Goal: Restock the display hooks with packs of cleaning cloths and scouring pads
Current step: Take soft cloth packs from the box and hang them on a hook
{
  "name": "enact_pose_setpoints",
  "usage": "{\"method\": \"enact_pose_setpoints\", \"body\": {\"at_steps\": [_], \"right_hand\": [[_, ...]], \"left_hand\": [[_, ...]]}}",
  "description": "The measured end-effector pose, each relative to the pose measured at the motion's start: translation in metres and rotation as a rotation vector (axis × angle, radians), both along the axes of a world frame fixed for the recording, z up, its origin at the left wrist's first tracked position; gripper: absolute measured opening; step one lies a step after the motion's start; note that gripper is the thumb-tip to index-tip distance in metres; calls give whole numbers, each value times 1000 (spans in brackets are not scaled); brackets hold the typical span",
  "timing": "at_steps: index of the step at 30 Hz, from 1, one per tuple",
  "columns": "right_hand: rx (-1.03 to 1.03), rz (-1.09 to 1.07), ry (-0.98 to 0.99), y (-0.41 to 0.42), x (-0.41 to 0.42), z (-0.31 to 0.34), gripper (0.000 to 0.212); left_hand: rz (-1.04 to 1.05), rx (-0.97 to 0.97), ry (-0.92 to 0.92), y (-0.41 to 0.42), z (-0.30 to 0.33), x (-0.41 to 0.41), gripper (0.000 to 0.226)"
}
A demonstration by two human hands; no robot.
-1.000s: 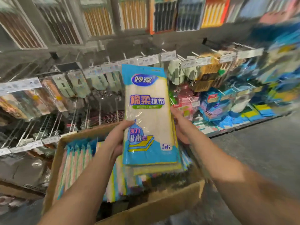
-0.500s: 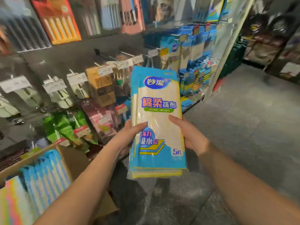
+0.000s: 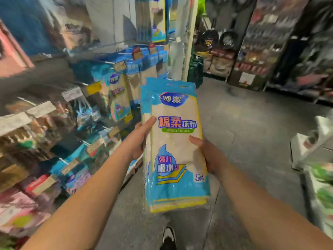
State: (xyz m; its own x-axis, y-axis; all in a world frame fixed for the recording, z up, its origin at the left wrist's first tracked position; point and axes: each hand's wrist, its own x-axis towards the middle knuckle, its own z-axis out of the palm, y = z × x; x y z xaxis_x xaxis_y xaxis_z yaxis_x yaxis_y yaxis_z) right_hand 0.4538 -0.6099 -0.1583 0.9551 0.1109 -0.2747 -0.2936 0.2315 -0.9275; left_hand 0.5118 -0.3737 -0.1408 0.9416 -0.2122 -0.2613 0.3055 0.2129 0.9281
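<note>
On the far left the display hooks (image 3: pixel 100 59) run along the shelving wall, their price tags (image 3: pixel 72 93) facing the aisle, with blurred packets hanging below them. Further in, matching blue cleaning-cloth packs (image 3: pixel 119 98) already hang on one of these hooks, which is probably where the carried stock belongs. The left hand (image 3: pixel 139 139) grips the left edge of a stack of cleaning-cloth packs (image 3: pixel 175 147), thumb laid across the front and the fingers hidden behind, so it pinches the stack between them. The stack stands upright in mid-air over the grey floor (image 3: pixel 252 132), label toward the person, just beside the shelving but touching none of it; several layered top edges show it is more than one pack. Holding it flat and upright from both sides likely keeps the slippery film packs squared up, with their hang holes at the top ready for a hook. The right hand (image 3: pixel 210 156) clasps the right edge the same way, thumb on the front. A shoe (image 3: pixel 168 236) shows below, and blurred shelving (image 3: pixel 281 42) lines the far right.
</note>
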Motion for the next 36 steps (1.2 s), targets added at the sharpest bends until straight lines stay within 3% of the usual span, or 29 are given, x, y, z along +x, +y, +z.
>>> {"method": "enact_pose_setpoints", "body": {"at_steps": [2, 5, 7, 12, 21, 26, 29, 33, 36], "right_hand": [[28, -11, -27, -26, 45, -1, 44], [47, -50, -16, -61, 106, 6, 61], [29, -92, 8, -82, 145, 15, 60], [5, -148, 23, -132, 234, 30, 56], [-170, -165, -240, -223, 420, 66, 49], [-255, -214, -371, -282, 557, 110, 70], [-358, -195, -406, -310, 633, 148, 49], [-433, -71, -434, -320, 713, 190, 19], [-261, 32, -381, -309, 767, 201, 19]], "left_hand": [[-69, 2, 29, -29, 3, 50, 94], [-181, -6, 56, -71, 12, 121, 39], [-187, -1, 59, -97, 23, 165, 32], [-170, -22, 52, -152, 49, 257, 45], [-7, -133, 43, -234, 53, 417, 23], [101, -114, -9, -285, 60, 502, 43], [163, -118, -19, -309, 73, 548, 66], [235, -144, -47, -324, 90, 597, 65], [292, -142, -71, -316, 99, 629, 62]]}}
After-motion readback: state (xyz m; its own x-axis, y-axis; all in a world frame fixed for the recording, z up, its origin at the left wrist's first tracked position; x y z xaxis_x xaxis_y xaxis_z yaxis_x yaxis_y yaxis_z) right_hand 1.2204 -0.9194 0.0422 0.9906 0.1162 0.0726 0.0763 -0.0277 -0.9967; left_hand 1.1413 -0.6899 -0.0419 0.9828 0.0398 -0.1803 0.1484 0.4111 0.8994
